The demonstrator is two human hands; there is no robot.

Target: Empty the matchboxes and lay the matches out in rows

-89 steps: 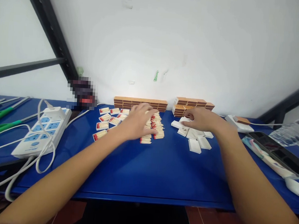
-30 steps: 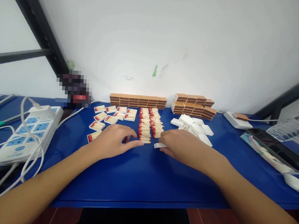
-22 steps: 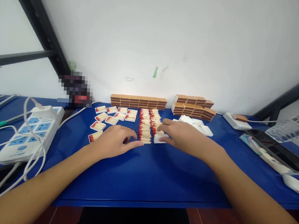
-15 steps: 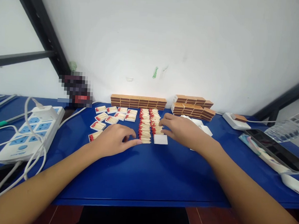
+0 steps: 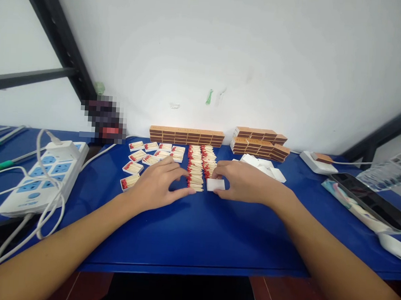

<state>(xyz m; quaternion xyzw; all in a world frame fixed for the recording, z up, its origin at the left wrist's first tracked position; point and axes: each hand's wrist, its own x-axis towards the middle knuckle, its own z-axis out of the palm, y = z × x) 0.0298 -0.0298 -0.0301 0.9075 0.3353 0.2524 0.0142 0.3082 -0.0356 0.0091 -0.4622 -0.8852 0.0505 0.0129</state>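
My left hand (image 5: 162, 181) is at the near end of the left row of loose matches (image 5: 195, 165), fingers curved against its red-headed side and thumb along the near edge. Its thumb and fingers are apart, with nothing gripped between them. My right hand (image 5: 244, 182) has its thumb at the near edge and its fingers at the far side of a small white matchbox tray (image 5: 214, 185), which lies at the near end of the right row of matches (image 5: 208, 157). Several filled trays (image 5: 133, 167) stand left of the rows.
Brown matchboxes are stacked along the wall, in a long stack (image 5: 186, 136) and a shorter stack (image 5: 258, 146). White trays (image 5: 278, 174) lie heaped beyond my right hand. A power strip (image 5: 45, 176) with cables is at left; a phone (image 5: 370, 201) and a white adapter (image 5: 317, 164) are at right.
My right hand has come down and closer, its thumb and fingers now around the white tray. My left fingers have shifted slightly toward the matches.
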